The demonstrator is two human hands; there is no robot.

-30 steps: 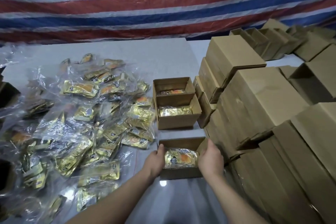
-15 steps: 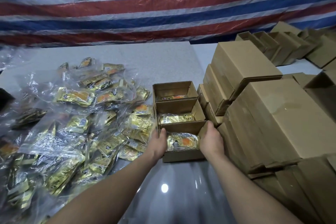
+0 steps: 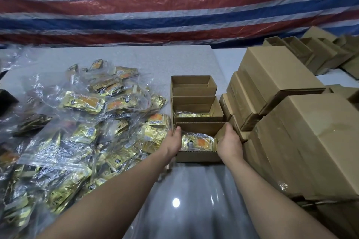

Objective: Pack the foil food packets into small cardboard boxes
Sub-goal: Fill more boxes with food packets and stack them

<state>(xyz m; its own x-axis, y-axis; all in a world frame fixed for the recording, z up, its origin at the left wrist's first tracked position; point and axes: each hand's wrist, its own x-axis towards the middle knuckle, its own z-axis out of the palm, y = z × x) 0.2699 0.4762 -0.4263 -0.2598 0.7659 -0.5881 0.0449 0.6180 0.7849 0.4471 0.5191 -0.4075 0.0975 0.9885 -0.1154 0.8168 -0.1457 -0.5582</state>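
A small open cardboard box [image 3: 196, 157] sits on the table in front of me with a gold foil packet [image 3: 198, 142] inside. My left hand [image 3: 173, 142] grips its left wall and my right hand [image 3: 229, 142] grips its right wall. It touches a second open box [image 3: 198, 109] behind it, which also holds a gold packet [image 3: 191, 114]. A third open box [image 3: 193, 84] stands further back; its inside is hidden from here. A big heap of gold foil packets in clear plastic bags [image 3: 81, 128] covers the table's left side.
Stacks of closed cardboard boxes [image 3: 303, 136] crowd the right side, close to my right hand. More open boxes [image 3: 310, 52] stand at the back right. A striped tarp [image 3: 174, 6] hangs behind the grey table [image 3: 136, 60]. Shiny bare tabletop [image 3: 190, 200] lies between my arms.
Both hands have pushed the near box away from me until it meets the second box in the row. The view has shifted forward with it.
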